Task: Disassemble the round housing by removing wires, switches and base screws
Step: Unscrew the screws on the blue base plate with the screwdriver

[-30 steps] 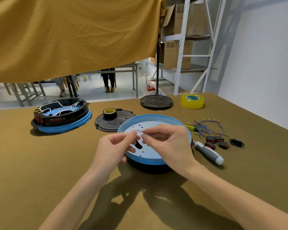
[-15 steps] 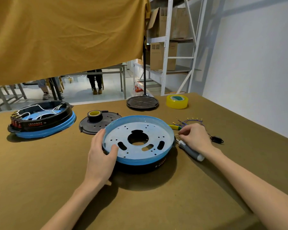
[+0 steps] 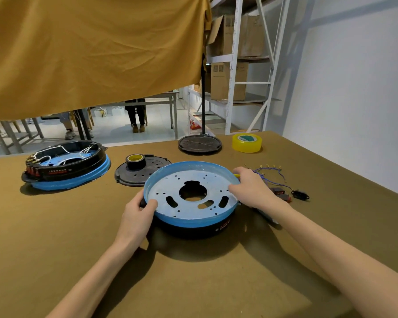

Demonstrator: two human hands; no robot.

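Note:
The round housing (image 3: 189, 216) lies in the middle of the table, black below, with a blue rim and a pale perforated base plate facing up. My left hand (image 3: 137, 216) grips its left edge, thumb over the blue rim. My right hand (image 3: 251, 189) holds the right edge, fingers curled over the rim. Loose blue wires (image 3: 270, 172) and small red-and-black switches (image 3: 283, 193) lie just right of the housing. A screwdriver (image 3: 268, 216) is partly hidden under my right forearm.
A second housing (image 3: 64, 166), wired and blue-rimmed, sits at the left. A black perforated cover (image 3: 145, 175) with a black tape roll (image 3: 135, 160) lies behind. A black stand base (image 3: 200, 144) and yellow tape roll (image 3: 246, 142) sit at the back.
Both hands left the small part held above the plate. My right hand went to the tools on the right, then came back to the rim; my left hand took the left edge.

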